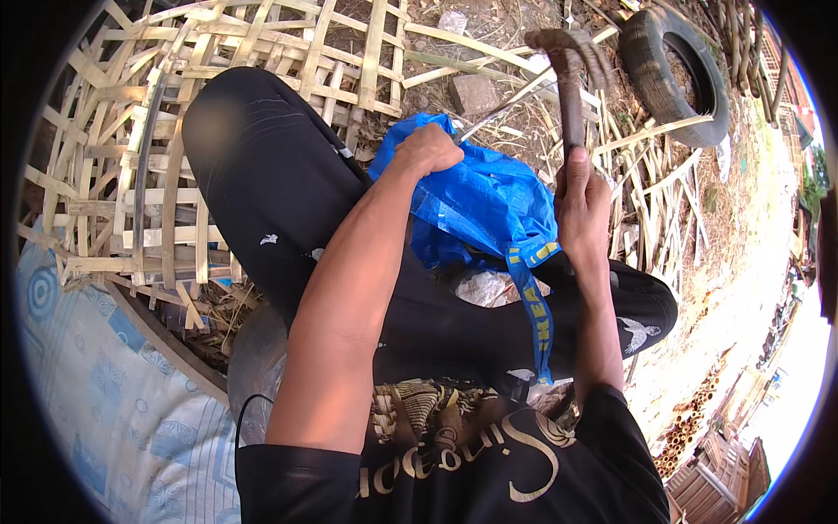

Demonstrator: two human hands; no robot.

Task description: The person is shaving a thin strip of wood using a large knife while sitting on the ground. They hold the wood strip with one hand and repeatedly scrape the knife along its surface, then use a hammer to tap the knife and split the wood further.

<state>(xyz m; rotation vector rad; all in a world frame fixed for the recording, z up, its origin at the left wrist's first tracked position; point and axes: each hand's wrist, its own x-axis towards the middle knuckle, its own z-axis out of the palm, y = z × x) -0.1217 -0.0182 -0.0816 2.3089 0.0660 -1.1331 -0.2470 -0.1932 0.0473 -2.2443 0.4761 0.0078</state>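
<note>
Billhook (569, 79), rusty curved blade | right hand (583, 203) grip clenched on handle | left hand (428, 148) clenched, pinning thin bamboo strip (502, 106)

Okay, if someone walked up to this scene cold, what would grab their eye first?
Probably the bright blue bag draped over the seated person's lap at centre, with the left hand gripping a thin strip at its top edge. Next, the curved, dark blade tool raised in the right hand just above the bag. Then the big woven bamboo lattice filling the upper left, and the old tyre at upper right.
</note>
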